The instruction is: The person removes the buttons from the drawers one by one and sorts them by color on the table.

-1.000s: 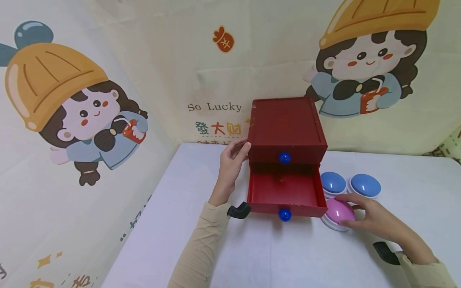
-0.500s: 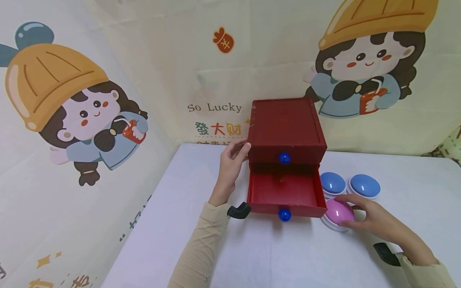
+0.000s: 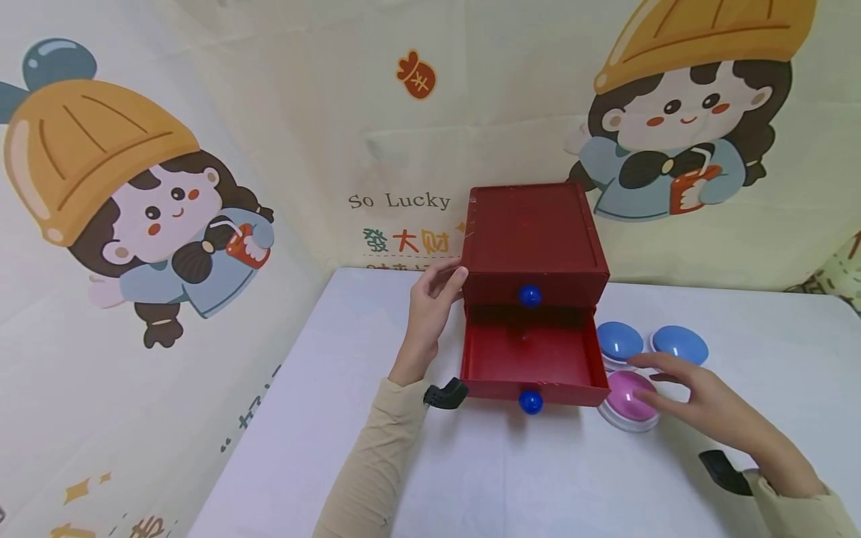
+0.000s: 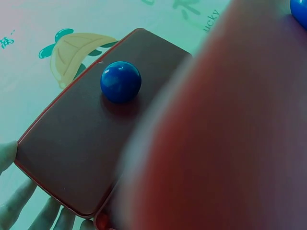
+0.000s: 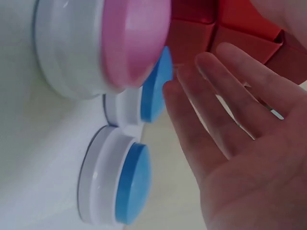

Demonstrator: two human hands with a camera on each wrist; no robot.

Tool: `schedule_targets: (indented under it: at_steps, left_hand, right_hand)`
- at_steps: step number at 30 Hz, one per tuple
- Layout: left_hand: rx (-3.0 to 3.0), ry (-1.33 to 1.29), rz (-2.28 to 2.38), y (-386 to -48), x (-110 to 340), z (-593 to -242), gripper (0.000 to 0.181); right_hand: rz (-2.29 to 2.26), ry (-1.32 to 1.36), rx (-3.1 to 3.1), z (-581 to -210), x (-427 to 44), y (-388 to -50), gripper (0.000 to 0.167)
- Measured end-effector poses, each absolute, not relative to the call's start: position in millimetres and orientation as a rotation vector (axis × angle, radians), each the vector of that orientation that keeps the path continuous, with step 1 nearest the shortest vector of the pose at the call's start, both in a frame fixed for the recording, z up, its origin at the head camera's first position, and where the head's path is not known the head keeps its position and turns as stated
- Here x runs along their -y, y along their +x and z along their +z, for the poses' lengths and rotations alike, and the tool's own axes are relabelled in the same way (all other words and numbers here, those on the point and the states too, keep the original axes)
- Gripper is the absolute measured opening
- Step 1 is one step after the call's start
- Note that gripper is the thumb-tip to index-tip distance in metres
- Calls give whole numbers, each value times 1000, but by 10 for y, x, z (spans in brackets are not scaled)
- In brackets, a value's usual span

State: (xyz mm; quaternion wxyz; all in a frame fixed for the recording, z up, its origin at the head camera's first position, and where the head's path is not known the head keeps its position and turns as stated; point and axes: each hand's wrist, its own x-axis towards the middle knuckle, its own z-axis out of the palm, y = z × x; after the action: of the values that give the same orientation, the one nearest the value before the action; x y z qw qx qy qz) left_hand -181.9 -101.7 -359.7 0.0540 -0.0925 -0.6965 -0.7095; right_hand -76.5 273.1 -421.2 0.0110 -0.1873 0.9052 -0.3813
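Over the white worktop [image 3: 538, 478], the right hand [image 3: 709, 403], loosely spread, has just lifted off the pink button [image 3: 624, 396], leaving it unheld just right of the pulled-out drawer [image 3: 568, 393] of the red box [image 3: 534, 232], whose left side the left hand [image 3: 429, 314] touches.

White surface [image 3: 565, 486] across lower frame, cream printed backdrop [image 3: 309, 112] above, hatted cartoon figures [image 3: 144, 187] at left and upper right, "So Lucky" lettering [image 3: 400, 201] near centre.
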Motion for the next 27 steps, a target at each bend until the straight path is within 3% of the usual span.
schedule_targets:
  at_steps: [15, 27]
  left_hand:
    - [2107, -277, -2172, -1835, 1005, -3597, 39]
    - [2111, -284, -2166, -1819, 1013, -3581, 38]
  right_hand:
    - [-1313, -633, -2795, -3918, -2590, -642, 45]
    - [-1373, -499, -2705, -3746, -2442, -545, 37]
